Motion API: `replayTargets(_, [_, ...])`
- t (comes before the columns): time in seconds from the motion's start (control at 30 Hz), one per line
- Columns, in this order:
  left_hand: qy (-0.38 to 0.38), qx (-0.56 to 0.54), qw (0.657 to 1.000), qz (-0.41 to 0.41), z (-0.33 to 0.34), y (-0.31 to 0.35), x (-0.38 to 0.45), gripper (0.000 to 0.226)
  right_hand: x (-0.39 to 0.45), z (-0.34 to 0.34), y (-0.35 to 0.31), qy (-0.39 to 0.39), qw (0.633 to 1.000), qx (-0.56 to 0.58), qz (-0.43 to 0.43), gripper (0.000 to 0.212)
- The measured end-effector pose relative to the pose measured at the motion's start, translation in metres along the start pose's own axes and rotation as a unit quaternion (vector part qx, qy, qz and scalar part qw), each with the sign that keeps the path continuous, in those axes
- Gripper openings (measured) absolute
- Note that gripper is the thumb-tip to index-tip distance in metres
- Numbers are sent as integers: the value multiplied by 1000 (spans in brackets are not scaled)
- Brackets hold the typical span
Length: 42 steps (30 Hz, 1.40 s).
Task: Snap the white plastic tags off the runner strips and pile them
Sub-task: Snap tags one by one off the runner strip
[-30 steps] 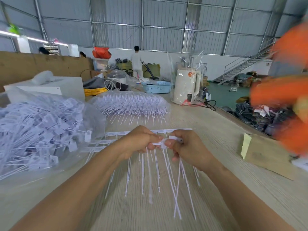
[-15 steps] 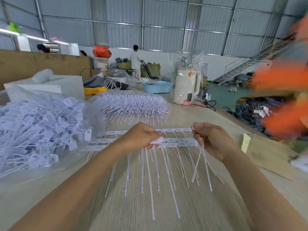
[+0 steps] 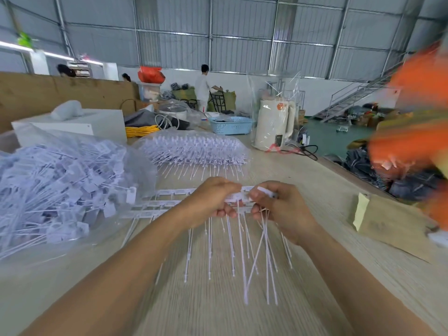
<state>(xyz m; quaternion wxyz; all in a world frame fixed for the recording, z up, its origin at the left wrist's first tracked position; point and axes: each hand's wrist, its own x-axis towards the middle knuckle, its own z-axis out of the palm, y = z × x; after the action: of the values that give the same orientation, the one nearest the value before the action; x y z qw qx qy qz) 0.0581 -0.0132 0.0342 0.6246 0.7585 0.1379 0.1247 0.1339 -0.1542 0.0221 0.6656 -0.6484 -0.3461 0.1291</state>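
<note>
White runner strips lie flat beside a heaped tag pile.

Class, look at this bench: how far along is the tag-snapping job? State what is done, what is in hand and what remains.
Done: a large pile of loose tags lies at the left. In hand: the left hand grips a runner strip while the right hand pinches a tag on it and holds several snapped tags. Left: more runner strips on the table, plus a bagged stack of unsnapped strips behind.
</note>
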Motion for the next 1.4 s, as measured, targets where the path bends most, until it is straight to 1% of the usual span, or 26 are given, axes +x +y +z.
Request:
replayTargets(0.07, [-13,25,1000,3,1,-1,-1,12,0,0,1,8,1000,1,-16,12])
replayTargets(0.17, [30,40,998,37,3,-1,-2,16,1,-1,1,15,1000,4,-24,7])
replayTargets(0.23, [52,57,995,67,4,-1,-1,17,1,-2,3,6,1000,2,-7,12])
replayTargets(0.33, [67,74,991,84,6,-2,-2,17,-1,-1,5,-17,999,-47,2,10])
replayTargets(0.43, [69,60,994,55,7,-5,-5,20,-3,2,4,-16,997,-72,-1,8])
replayTargets(0.57, [54,-27,998,-4,8,-3,-6,19,-4,9,2,9,995,-98,4,8])
replayTargets(0.67, [44,-71,996,-34,10,-1,-7,17,-4,12,3,26,990,-138,-12,15])
replayTargets(0.73, [38,-77,995,-55,10,0,-8,16,-3,14,7,41,972,-225,-60,16])
replayTargets(0.8, [34,-67,994,-75,8,0,-9,20,-4,13,10,52,926,-340,-153,8])
replayTargets(0.83, [32,-62,994,-86,7,0,-8,25,-3,12,11,53,901,-383,-198,7])
replayTargets(0.87, [29,-60,993,-95,6,0,-8,29,-4,12,12,44,882,-413,-223,9])
replayTargets(0.9, [22,-61,992,-104,5,1,-7,32,-4,12,12,32,872,-428,-236,10])
replayTargets(0.97, [-3,-59,991,-116,1,2,-8,33,0,9,12,22,863,-435,-255,8])
replayTargets(1.03, [-40,-41,991,-120,-5,4,-9,32,4,-3,11,47,864,-441,-239,9])
replayTargets(1.07, [-54,-34,991,-118,-7,5,-11,30,7,-15,9,78,880,-425,-198,9])
replayTargets(1.1, [-57,-31,992,-110,-10,5,-11,25,10,-30,5,124,913,-363,-137,7])
replayTargets(1.13, [-44,-32,994,-95,-12,6,-11,20,13,-46,-1,174,953,-241,-63,4])
replayTargets(1.17, [-20,-35,997,-72,-14,6,-10,14,14,-60,-7,210,973,-92,3,4])
replayTargets(1.2, [8,-38,998,-47,-15,6,-9,10,14,-70,-14,233,970,53,44,6])
replayTargets(1.23, [31,-35,999,-23,-15,7,-8,6,15,-75,-18,233,958,152,65,8])
replayTargets(1.27, [42,-27,999,-5,-14,7,-7,8,15,-74,-21,211,951,209,81,8])
replayTargets(1.3, [42,-16,999,9,-12,7,-6,12,14,-68,-21,165,954,233,95,8])
replayTargets(1.33, [37,-4,999,20,-9,6,-6,17,13,-57,-20,115,959,234,110,8])
replayTargets(1.4, [33,26,998,47,-3,6,-6,22,8,-36,-17,36,973,182,134,10])
